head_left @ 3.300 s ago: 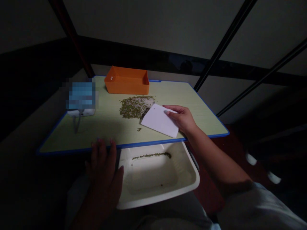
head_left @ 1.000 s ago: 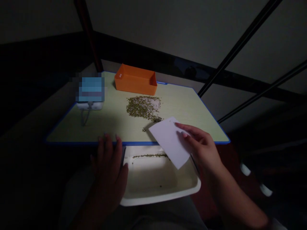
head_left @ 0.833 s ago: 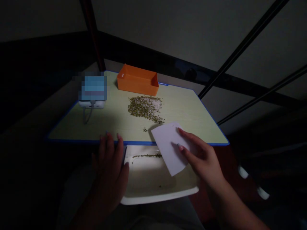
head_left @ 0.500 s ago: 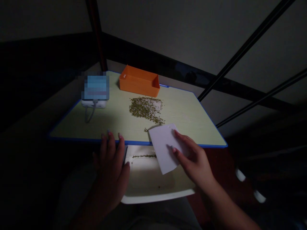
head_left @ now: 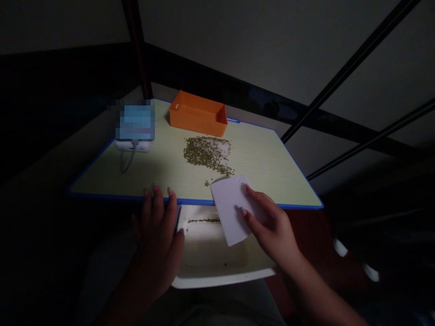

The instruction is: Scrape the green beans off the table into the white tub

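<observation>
My right hand (head_left: pixel 270 226) is shut on a white plastic card scraper (head_left: pixel 229 210), which overhangs the table's blue front edge above a white plastic tray (head_left: pixel 222 281). A thin line of green mung beans (head_left: pixel 204 221) lies inside the tray. My left hand (head_left: pixel 156 231) rests at the table's front edge, its fingertips on the blue rim and its thumb beside the tray's left rim. A loose pile of mung beans (head_left: pixel 207 154) lies on the pale green table (head_left: pixel 265 174), beyond the card and apart from both hands.
An orange rectangular box (head_left: pixel 199 115) stands at the table's far edge. A white device (head_left: pixel 131 146) with a cable sits at the far left, partly under a pixelated blue patch. Dark poles rise beyond the table; my lap is beneath the tray.
The card and my right hand have moved slightly left and toward me since the earlier frames, and now reach further over the tray. The bean pile and left hand stay nearly still.
</observation>
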Motion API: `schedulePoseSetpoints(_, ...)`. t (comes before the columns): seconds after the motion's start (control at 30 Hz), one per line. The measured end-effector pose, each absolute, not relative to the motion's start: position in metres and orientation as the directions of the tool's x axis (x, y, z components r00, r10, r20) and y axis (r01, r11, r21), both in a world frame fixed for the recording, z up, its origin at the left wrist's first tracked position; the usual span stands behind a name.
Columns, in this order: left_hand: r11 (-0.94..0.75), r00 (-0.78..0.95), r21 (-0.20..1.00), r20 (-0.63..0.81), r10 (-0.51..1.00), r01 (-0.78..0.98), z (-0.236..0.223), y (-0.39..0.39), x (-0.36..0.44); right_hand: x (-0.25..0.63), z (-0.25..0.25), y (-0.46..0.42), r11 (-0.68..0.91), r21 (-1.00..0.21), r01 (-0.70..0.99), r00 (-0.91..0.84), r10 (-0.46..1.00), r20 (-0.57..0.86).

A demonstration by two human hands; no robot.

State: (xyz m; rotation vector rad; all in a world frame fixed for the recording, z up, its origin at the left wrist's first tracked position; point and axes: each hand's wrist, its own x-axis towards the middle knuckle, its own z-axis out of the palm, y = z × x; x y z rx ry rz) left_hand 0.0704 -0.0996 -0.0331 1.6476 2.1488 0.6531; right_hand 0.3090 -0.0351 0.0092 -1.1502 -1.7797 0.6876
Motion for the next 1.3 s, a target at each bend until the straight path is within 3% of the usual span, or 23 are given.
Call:
schedulePoseSetpoints(0.47,0.204,-0.246,0.534,0.007,0.969,0.820,-0.035,-0.098,0.069,0.324,0.023,-0.027,0.356,-0.825,0.438,0.005,0.917,0.398)
schedulePoseSetpoints(0.93,0.195,-0.246,0.539,0.025,0.969,0.820,-0.035,-0.100,0.068,0.312,0.009,-0.023,0.405,-0.777,0.481,-0.151,0.912,0.382)
schedulePoseSetpoints(1.17,0.125,-0.260,0.528,0.189,0.947,0.840,-0.044,-0.103,0.071,0.326,0.009,-0.021,0.361,-0.774,0.520,-0.091,0.925,0.370)
schedulePoseSetpoints(1.3,0.118,-0.214,0.485,0.147,0.966,0.866,-0.054,-0.100,0.061,0.338,0.007,-0.018,0.309,-0.794,0.524,-0.038,0.939,0.341)
